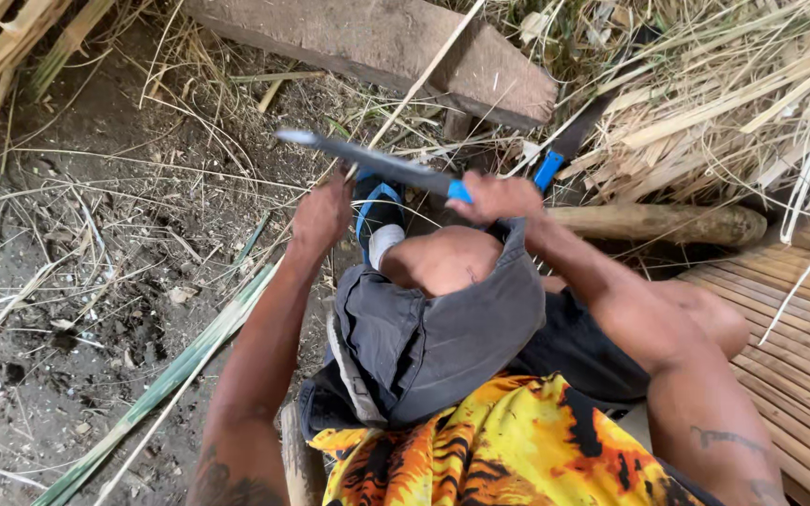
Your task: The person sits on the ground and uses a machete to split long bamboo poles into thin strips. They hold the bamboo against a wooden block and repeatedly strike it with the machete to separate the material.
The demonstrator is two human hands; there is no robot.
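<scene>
Splitting is in hand: a knife (377, 161) is gripped by the right hand (499, 199) over the knee, a bamboo strip (414, 89) pinched by the left hand (321, 215). Steady blade pressure seems needed.

Dull grey metal blade (367, 159) with a glossy blue plastic handle (459, 191); pale dry bamboo strip (424, 77), rough weathered wooden block (396, 42), matt dark cloth shorts (424, 347).

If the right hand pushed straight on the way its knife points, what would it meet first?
The right hand aims its blue-handled knife leftward, so it would probably meet the thin bamboo strip by the left hand first; depth is unclear.
</scene>
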